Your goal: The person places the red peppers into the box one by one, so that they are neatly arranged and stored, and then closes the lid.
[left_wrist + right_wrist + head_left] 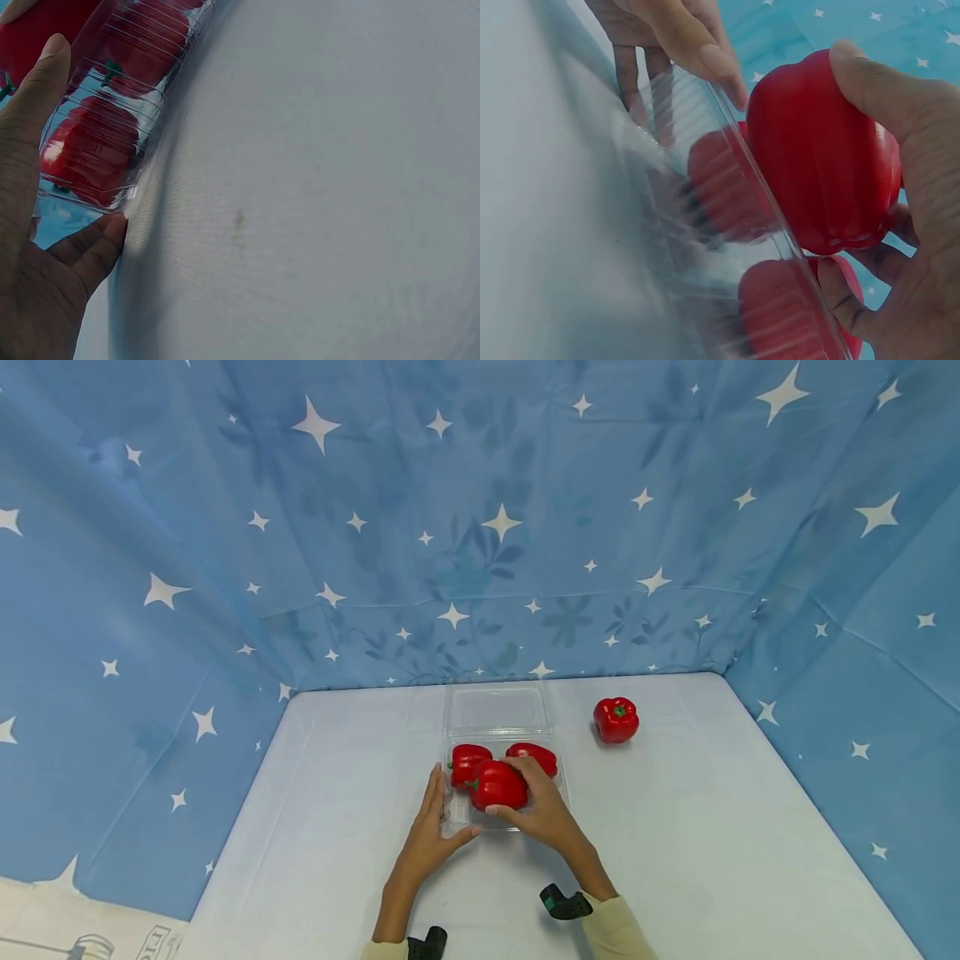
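A clear plastic clamshell box (462, 810) lies on the table with its lid (498, 708) folded back. Inside it, toward the back, are two red bell peppers, one on the left (468, 762) and one on the right (534, 755). My right hand (546, 810) grips a third red bell pepper (821, 154) between thumb and fingers, at the front of the box and above its rim in the right wrist view. Against the box's left side rests my left hand (429, 841), fingers straight and thumb spread toward the front edge.
Another red bell pepper (617, 720) stands on the white tablecloth (697, 827) to the right, behind my right hand. A blue curtain (465, 568) with white stars hangs around the table's back and sides.
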Demonstrator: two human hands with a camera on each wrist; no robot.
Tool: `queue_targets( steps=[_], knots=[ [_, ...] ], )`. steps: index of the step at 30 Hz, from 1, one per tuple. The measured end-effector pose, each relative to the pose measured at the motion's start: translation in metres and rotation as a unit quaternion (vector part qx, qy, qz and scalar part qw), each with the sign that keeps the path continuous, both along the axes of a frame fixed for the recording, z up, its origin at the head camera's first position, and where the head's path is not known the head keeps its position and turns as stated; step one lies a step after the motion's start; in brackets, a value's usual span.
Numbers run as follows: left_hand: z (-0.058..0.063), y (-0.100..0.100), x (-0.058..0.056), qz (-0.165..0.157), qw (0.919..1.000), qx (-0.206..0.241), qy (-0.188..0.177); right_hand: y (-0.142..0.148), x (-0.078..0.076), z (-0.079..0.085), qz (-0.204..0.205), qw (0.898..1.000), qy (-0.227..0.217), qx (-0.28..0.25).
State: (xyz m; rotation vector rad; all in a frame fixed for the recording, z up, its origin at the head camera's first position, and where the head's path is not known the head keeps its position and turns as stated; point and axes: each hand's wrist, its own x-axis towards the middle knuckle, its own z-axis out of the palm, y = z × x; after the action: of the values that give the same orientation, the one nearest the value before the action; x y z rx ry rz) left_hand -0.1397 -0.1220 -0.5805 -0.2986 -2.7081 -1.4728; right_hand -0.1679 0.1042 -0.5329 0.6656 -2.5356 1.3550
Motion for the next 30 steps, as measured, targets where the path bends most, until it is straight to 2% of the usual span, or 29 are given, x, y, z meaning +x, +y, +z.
queue_targets(
  steps=[7, 13, 20, 30],
  knots=[
    [0.000, 0.000, -0.001, 0.003, 0.9997, -0.014, 0.019, -0.013, 0.005, -0.004, 0.002, 1.000, -0.012, 0.020],
    [0.000, -0.001, -0.001, 0.004, 0.9996, -0.018, 0.023, -0.021, 0.007, -0.007, -0.004, 0.999, 0.016, 0.041],
    [0.003, -0.001, -0.003, 0.003, 0.9997, -0.009, 0.024, -0.024, 0.005, -0.008, 0.006, 0.998, 0.029, 0.061],
    [0.001, -0.001, 0.000, 0.005, 0.9999, -0.008, 0.008, -0.024, 0.004, -0.012, 0.003, 0.998, 0.036, 0.056]
  ],
)
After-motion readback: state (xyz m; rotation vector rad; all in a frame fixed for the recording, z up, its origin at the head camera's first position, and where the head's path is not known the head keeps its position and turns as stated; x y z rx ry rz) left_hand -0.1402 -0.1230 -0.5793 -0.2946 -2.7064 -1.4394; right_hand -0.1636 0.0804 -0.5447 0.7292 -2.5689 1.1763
